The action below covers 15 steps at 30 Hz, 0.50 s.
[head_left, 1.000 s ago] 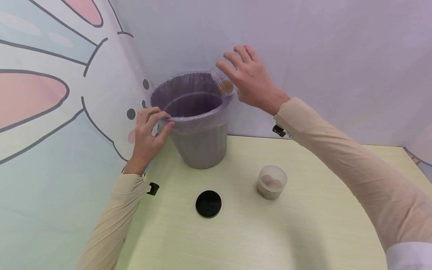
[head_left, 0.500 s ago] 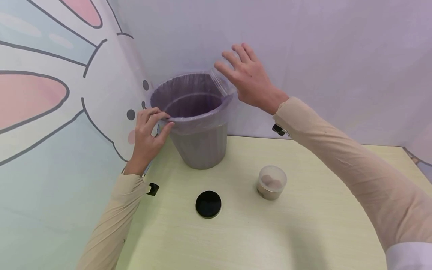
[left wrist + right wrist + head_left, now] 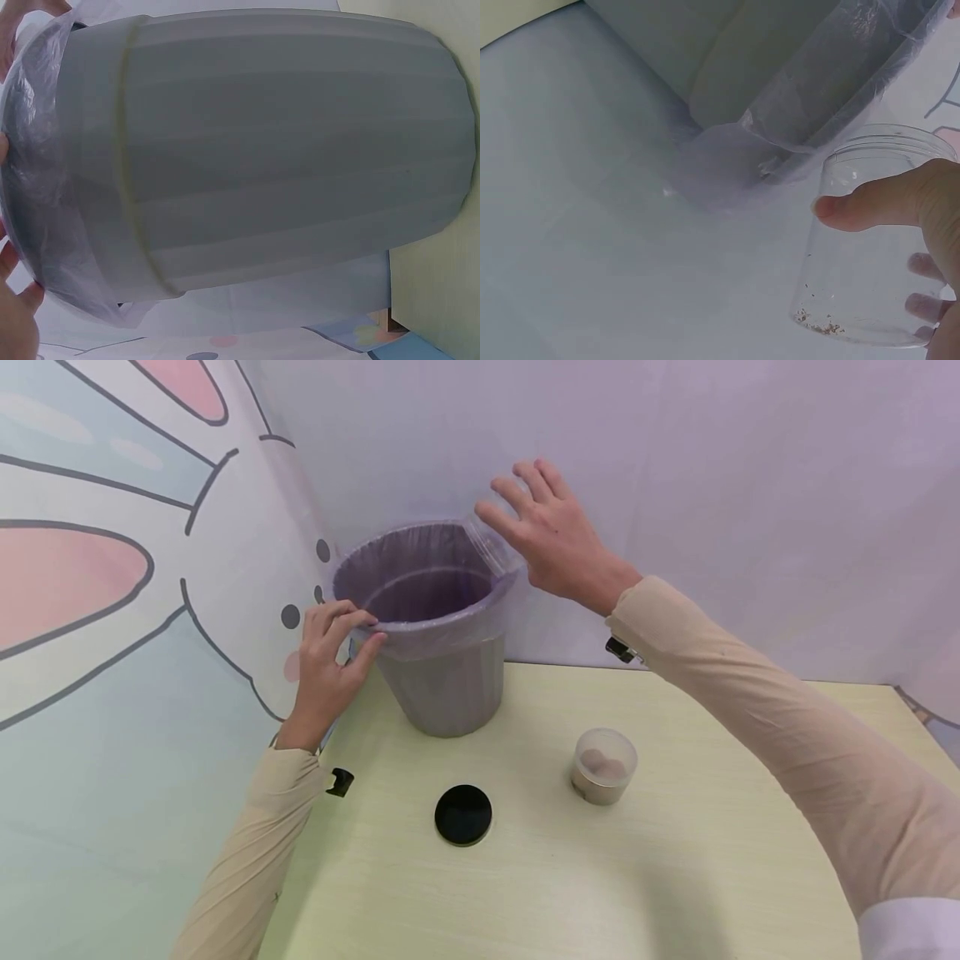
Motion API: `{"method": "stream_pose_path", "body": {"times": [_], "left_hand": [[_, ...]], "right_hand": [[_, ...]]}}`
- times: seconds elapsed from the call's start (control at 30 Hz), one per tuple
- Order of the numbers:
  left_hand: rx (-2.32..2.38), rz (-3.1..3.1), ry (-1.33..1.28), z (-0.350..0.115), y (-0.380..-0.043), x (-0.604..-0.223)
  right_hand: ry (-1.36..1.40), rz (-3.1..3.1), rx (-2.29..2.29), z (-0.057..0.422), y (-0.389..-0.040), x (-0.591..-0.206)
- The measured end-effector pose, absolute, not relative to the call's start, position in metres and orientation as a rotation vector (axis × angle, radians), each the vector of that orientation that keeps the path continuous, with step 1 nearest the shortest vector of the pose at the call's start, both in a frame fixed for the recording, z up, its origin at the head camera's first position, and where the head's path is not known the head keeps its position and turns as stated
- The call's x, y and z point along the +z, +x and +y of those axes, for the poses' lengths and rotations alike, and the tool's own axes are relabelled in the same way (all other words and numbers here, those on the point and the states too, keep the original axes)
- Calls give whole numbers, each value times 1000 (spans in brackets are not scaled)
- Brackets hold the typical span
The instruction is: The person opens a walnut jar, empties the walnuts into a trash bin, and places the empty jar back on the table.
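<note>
A grey trash bin, lined with a thin purplish bag, stands upright on the table. My left hand pinches its near-left rim, thumb outside and fingertips over the edge. At the right side of the rim, my right hand grips a clear jar, tilted with its threaded mouth toward the bin's opening. In the right wrist view the jar is see-through, with a few brown crumbs near its base. The bottom of the bin's inside is hidden.
On the pale table lie a round black lid and, to its right, a small clear tub with brownish round pieces inside. A wall with rabbit drawings stands close on the left; a plain wall is behind.
The brown contents seen in the jar's mouth one second ago are gone from it. The right hand has shifted very slightly left; the left hand keeps its place on the rim.
</note>
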<state>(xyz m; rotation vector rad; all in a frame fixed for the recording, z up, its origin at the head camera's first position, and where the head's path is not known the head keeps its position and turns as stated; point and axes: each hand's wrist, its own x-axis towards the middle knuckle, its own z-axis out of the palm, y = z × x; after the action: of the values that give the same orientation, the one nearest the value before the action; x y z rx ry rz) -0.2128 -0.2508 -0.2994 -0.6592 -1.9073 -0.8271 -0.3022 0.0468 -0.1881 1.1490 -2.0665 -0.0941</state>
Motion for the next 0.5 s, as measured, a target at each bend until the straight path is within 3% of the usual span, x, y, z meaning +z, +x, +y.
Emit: {"method": "stream_pose_path", "body": {"times": [0.5], "left_hand": [[-825, -1899, -662, -243, -198, -287]], "right_hand": [[1200, -2020, -216, 36, -303, -187]]}}
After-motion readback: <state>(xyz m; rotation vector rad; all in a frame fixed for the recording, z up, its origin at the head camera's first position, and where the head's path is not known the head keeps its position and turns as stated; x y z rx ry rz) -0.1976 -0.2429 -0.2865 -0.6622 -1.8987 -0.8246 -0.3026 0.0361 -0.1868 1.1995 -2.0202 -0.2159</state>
